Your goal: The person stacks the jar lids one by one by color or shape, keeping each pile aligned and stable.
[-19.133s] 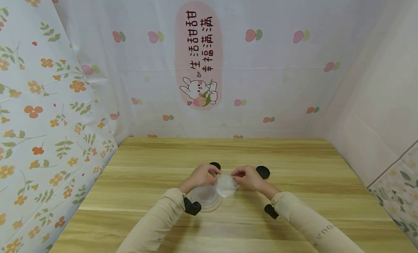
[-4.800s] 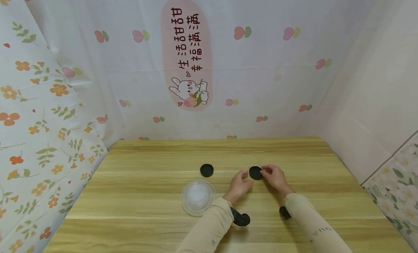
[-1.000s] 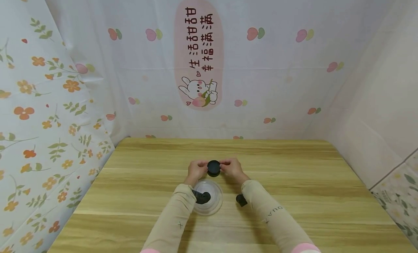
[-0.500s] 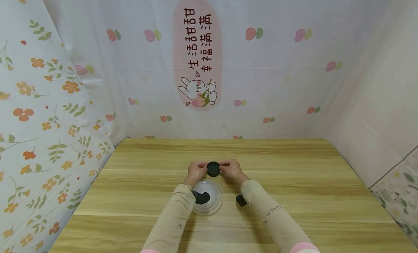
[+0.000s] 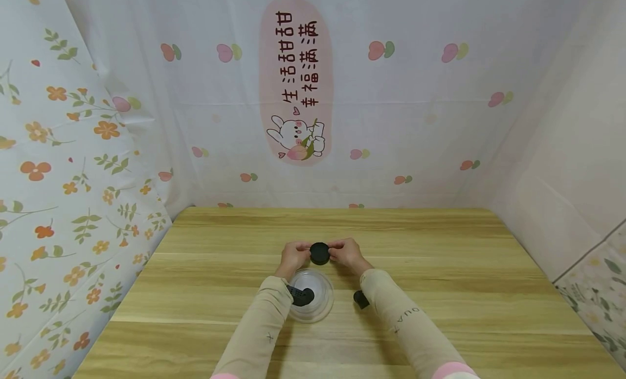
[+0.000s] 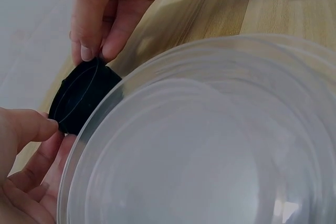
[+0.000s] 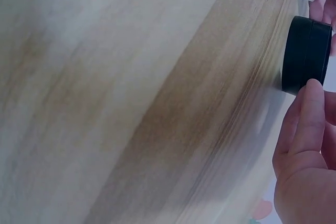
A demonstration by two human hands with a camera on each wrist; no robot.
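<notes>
Two black round lids point(image 5: 320, 253) sit one on the other near the middle of the table; the right wrist view shows a seam line between the black lids point(image 7: 307, 56). My left hand point(image 5: 295, 254) pinches their left edge between thumb and fingers. From the opposite side, my right hand point(image 5: 347, 253) pinches the right edge. Just in front of the black lids lies a stack of clear round plastic lids point(image 5: 321, 292), partly covered by the left wrist camera. In the left wrist view, the clear lids point(image 6: 173, 145) overlap part of the black ones point(image 6: 79, 95).
The wooden table point(image 5: 440, 292) reaches back to a white curtain point(image 5: 420, 123) with printed fruit shapes. A flowered cloth point(image 5: 98, 205) hangs along the left side. Dark wrist cameras point(image 5: 361, 299) stick out below the cuffs.
Earlier the hands held a clear lid at the clear stack. Later the black lids stood apart, both hands at the right one; it now sits on the left one. The last second shows almost no movement.
</notes>
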